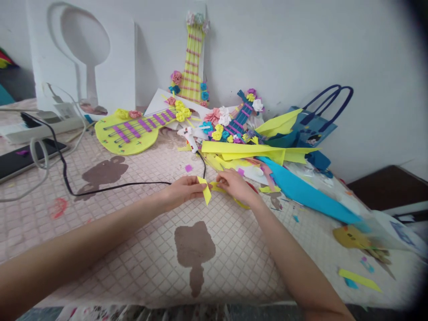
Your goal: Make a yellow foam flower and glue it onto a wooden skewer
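centre of frame | yellow paper strip (205,191) is pinched by the closed fingers of the left hand (182,189) | its far end is nipped by the right hand (235,183), likely so it is kept taut | glue gun (189,136) is laid just behind, within reach

Checked cloth (140,249): foam guitar (130,131), glue gun (189,136), phone (23,160).

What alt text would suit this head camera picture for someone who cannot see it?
A person's left hand and right hand pinch a small yellow paper strip between them over a pink checked tablecloth. Behind them lie a white glue gun, a yellow paper guitar with purple strings, and a heap of paper scraps beside a blue bag.
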Tool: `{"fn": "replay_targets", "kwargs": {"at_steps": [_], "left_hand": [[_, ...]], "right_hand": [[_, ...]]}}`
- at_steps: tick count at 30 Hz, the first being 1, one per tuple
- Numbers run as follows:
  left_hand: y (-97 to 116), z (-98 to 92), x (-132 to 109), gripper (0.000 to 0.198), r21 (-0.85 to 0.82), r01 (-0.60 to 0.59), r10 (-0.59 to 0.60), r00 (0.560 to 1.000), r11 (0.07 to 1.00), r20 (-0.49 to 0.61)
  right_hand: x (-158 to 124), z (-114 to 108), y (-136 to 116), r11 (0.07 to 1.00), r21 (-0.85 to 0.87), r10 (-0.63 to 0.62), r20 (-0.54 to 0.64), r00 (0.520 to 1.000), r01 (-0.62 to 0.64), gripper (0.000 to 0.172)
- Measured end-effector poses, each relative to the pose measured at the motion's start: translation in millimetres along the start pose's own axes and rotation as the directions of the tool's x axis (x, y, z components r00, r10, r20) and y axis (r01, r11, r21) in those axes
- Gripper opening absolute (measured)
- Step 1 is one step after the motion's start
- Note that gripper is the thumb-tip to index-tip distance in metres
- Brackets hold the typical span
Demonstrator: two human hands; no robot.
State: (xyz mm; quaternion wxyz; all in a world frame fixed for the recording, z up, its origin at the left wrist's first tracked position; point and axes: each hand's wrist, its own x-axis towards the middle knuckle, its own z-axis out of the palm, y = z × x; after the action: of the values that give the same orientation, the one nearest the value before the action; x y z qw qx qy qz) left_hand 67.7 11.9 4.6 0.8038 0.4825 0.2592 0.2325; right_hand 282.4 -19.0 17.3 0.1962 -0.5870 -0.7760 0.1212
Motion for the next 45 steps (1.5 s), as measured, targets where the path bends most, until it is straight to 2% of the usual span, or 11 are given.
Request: {"fn": "replay_targets", "kwargs": {"at_steps": [6,11,15,18,20,22,24,26,30,38,45], "left_hand": [[-2.3,-16.6,-14.6,0.026,0.017,0.028,-0.028,0.998,0.999,-0.048],[-3.8,-18.7,-18.0,0.023,0.042,0.055,-0.052,0.996,0.998,-0.073],[-2.6,-14.5,-21.7,0.023,0.058,0.018,-0.014,0.998,0.998,-0.066],[-1.4,-10.7,-23.5,0.023,0.088,0.036,-0.028,0.996,0.995,-0.09],[-0.6,-8.8,-24.2,0.023,0.132,0.052,-0.036,0.992,0.99,-0.119],[-0.3,-8.1,-24.9,0.024,0.172,0.058,-0.035,0.99,0.983,-0.137],[-0.4,-8.4,-25.6,0.025,0.197,0.052,-0.025,0.99,0.979,-0.139],[-0.9,-9.4,-26.2,0.027,0.214,0.036,-0.008,0.991,0.976,-0.13],[-1.4,-10.6,-27.0,0.028,0.238,0.018,0.015,0.99,0.971,-0.138],[-0.6,-11.7,-29.1,0.028,0.282,0.019,0.025,0.988,0.959,-0.151],[-4.8,-15.3,-29.3,0.026,0.262,-0.034,0.069,0.99,0.964,-0.125]], "right_hand": [[-1.9,1.5,7.4,0.986,0.147,0.088,-0.056,0.995,-0.079,0.007],[-7.1,5.5,11.6,0.956,0.26,0.175,-0.127,0.976,-0.138,0.014],[-7.3,5.4,5.0,0.909,0.388,0.257,-0.242,0.936,-0.149,0.014],[-8.6,6.9,-8.2,0.824,0.554,0.331,-0.3,0.895,-0.119,0.015],[-10.8,10.9,-20.0,0.697,0.707,0.373,-0.208,0.904,-0.125,0.018],[-13.9,17.0,-32.9,0.568,0.802,0.377,-0.051,0.925,-0.187,0.022],[-17.2,23.2,-45.2,0.509,0.826,0.357,0.055,0.933,-0.244,0.024],[-20.0,28.1,-55.2,0.484,0.835,0.331,0.104,0.938,-0.263,0.023],[-22.7,32.8,-64.9,0.479,0.832,0.307,0.141,0.941,-0.281,0.021],[-22.4,40.3,-61.9,0.486,0.832,0.314,0.117,0.942,-0.266,0.022],[-21.4,45.7,-63.9,0.59,0.767,0.293,0.088,0.952,-0.252,0.02]]}}
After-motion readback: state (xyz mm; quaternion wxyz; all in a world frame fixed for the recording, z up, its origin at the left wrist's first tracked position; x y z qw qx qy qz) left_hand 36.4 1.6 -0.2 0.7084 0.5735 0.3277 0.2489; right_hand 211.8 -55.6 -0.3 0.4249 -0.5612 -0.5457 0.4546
